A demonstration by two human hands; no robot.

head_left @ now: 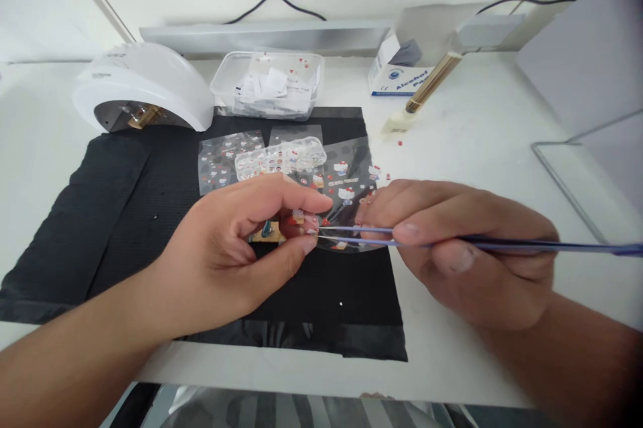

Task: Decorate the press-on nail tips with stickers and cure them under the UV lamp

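Observation:
My right hand (472,247) grips a pair of purple tweezers (492,242) between thumb and fingers. Their thin tips point left and reach to the fingertips of my left hand (236,240). That hand is curled, thumb and index finger close around something small that I cannot make out. Just inside its curve shows a wooden piece with a teal part (268,231). Beneath and behind the hands lie clear sticker sheets (346,173) with cartoon cat figures and red bits. A clear compartment case (281,159) with small pieces rests on them.
A black mat (201,287) covers part of the white table. Behind it stand a white dome-shaped lamp (151,80), a clear plastic tub (271,86) of packets, and an alcohol pad box (402,76). A bottle (399,123) holding wooden sticks stands right of the mat.

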